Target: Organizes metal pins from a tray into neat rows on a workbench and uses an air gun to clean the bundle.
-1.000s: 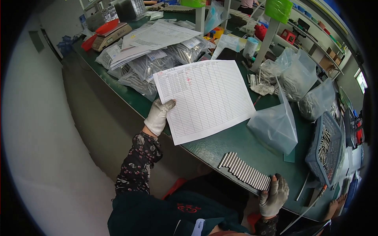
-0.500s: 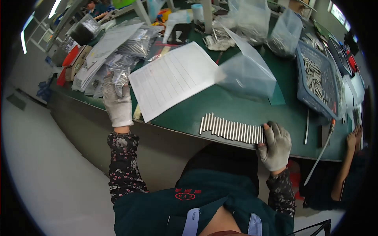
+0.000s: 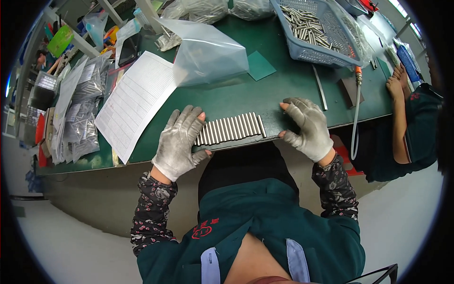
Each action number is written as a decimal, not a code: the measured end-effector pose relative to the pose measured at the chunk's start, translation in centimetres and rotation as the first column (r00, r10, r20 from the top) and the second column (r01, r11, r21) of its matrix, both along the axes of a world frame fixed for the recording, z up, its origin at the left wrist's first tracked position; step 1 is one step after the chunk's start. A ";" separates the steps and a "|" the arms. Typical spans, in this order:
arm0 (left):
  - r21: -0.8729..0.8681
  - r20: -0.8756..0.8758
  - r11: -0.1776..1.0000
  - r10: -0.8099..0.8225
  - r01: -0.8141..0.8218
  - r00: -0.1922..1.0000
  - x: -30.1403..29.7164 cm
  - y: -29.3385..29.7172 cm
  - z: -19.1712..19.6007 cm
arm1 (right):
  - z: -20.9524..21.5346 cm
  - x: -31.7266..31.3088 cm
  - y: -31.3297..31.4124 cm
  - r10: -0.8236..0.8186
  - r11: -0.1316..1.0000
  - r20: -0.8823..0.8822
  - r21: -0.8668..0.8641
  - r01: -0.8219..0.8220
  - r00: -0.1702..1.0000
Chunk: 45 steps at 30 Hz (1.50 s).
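Note:
A slanting row of short metal pins (image 3: 231,128) lies side by side along the near edge of the green table. At the row's left end is my left hand (image 3: 178,142), in a white glove with bare fingertips. Its fingers and thumb are apart, the index fingertip close against the endmost pins and the thumb below them. My right hand (image 3: 308,130), gloved alike, hovers a little right of the row with thumb and fingers spread, holding nothing. A printed sheet (image 3: 137,104) lies beyond my left hand, and a clear plastic bag (image 3: 210,59) lies beyond the row.
A blue basket (image 3: 321,57) of loose pins stands at the far right. Nearer are a metal strip (image 3: 320,87) and an orange-ended grey hose (image 3: 356,111) hanging over the edge. Bagged parts (image 3: 82,124) pile up at left. A co-worker's hands (image 3: 397,83) rest at far right.
My left hand has left the bagged parts and come to the row's left end. My right hand has moved off the row's right end and opened. The view has swung rightward.

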<state>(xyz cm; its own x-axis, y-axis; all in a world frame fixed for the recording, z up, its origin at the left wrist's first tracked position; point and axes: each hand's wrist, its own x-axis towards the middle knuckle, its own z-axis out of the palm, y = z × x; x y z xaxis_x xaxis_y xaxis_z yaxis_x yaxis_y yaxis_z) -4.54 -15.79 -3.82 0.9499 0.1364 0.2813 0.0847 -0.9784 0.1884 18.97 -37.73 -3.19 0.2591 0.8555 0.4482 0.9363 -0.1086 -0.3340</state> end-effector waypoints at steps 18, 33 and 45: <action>0.010 -0.023 1.000 0.001 -0.001 1.000 0.0 -0.3 0.6 | 0.1 0.9 0.9 0.082 0.995 -0.099 0.068 -0.076 0.992; 0.068 -0.164 0.998 -0.006 0.018 0.986 2.2 -1.4 1.1 | -1.0 -2.0 3.1 0.281 0.939 0.119 -0.239 -0.247 0.952; 0.070 -0.007 0.998 -0.002 0.002 1.000 1.8 -1.1 1.4 | -1.4 -1.2 2.3 0.301 0.945 0.061 -0.155 -0.289 0.952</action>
